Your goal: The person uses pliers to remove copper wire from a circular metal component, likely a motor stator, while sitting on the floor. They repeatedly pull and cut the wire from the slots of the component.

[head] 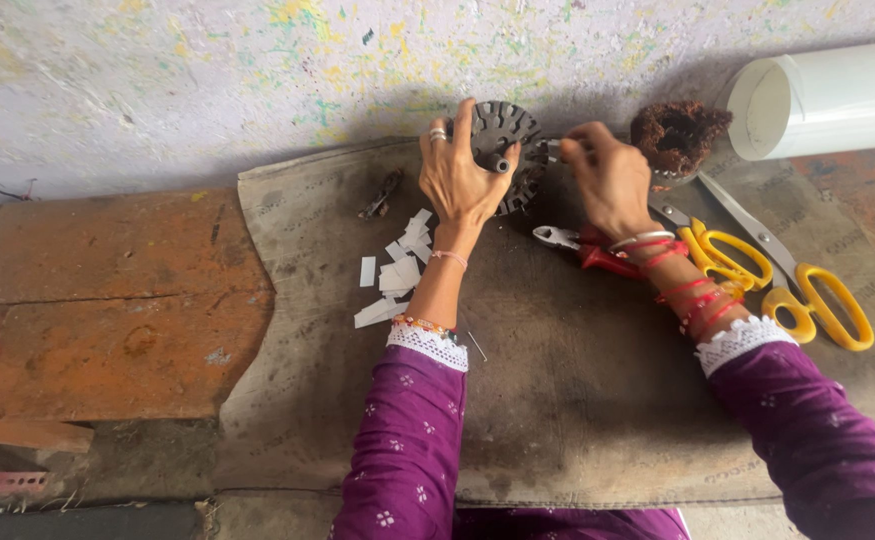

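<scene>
A person's left hand (pixel 460 172) grips a dark slotted metal rotor core (pixel 502 135), held upright against the wall at the back of a worn sackcloth mat (pixel 577 400), while the right hand (pixel 607 175) pinches closed at its rim. Cut white paper strips (pixel 397 275) lie in a loose pile just beside the wrist, apparently not yet fitted. Yellow-handled scissors (pixel 757 265) and red pliers (pixel 587 248) rest nearby.

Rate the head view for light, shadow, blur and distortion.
Head view: soft even daylight, no glare; a shadow lies on the wall behind the slotted core; left hand and right hand are sharp; the white roll bows slightly near the corner.
</scene>
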